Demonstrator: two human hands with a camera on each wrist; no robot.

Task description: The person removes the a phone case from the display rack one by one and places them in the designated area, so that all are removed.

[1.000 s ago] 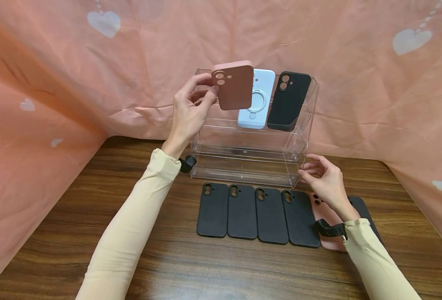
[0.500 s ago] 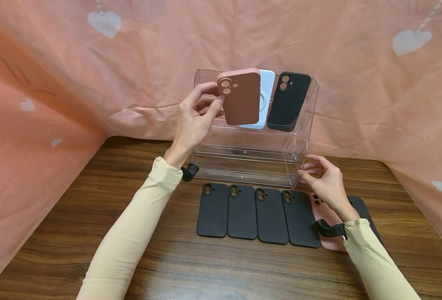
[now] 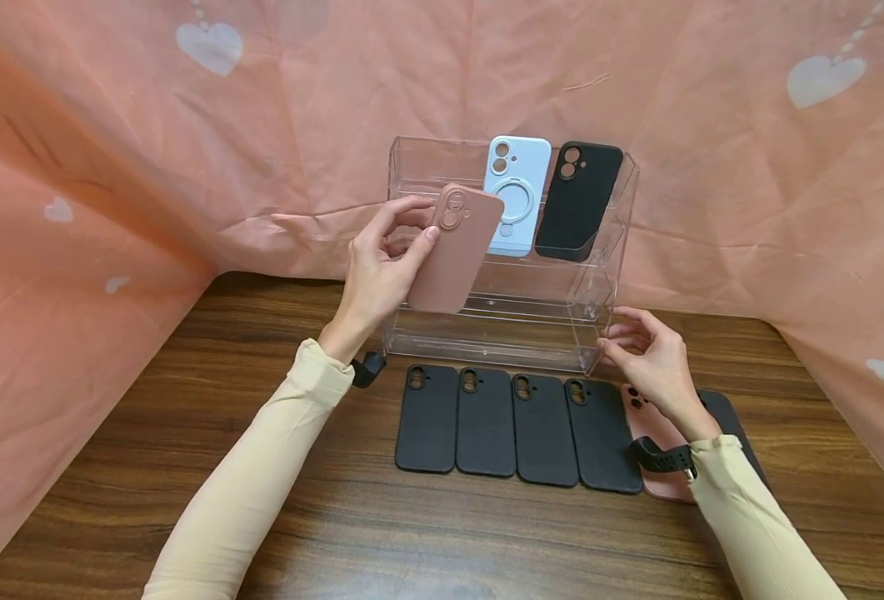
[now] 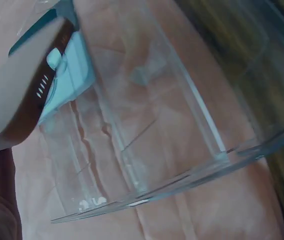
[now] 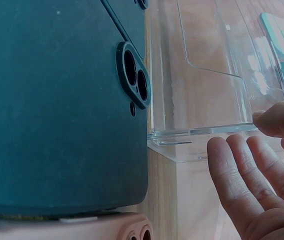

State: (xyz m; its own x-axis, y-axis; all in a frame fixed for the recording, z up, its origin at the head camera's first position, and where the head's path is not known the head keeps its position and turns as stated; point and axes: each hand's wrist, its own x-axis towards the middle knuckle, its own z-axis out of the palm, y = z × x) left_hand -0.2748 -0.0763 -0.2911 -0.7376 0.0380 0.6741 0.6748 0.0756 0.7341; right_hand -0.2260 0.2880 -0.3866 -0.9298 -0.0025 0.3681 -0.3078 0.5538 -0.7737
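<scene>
My left hand (image 3: 385, 271) pinches a pink phone case (image 3: 456, 254) by its left edge, thumb on the camera side, the case tilted. It overlaps the clear acrylic display stand (image 3: 486, 354), in front of its tiers. In the left wrist view, the side of the pink case (image 4: 29, 95) shows its button and speaker holes. Upright on the stand are a white phone case (image 3: 518, 167) with a ring and a black phone case (image 3: 580, 200). My right hand (image 3: 651, 362) holds the stand's right side wall, thumb and fingertips at its edge (image 5: 222, 130).
Several black phone cases (image 3: 484, 425) lie in a row on the wooden table (image 3: 322, 517) before the stand. Under my right wrist are another pink case (image 3: 655, 425) and a dark case (image 3: 722, 417). A pink curtain (image 3: 299, 108) with white hearts hangs behind and at both sides.
My left hand has brought the pink case down in front of the stand and tilted it, uncovering the white case. The right hand stays at the stand's side.
</scene>
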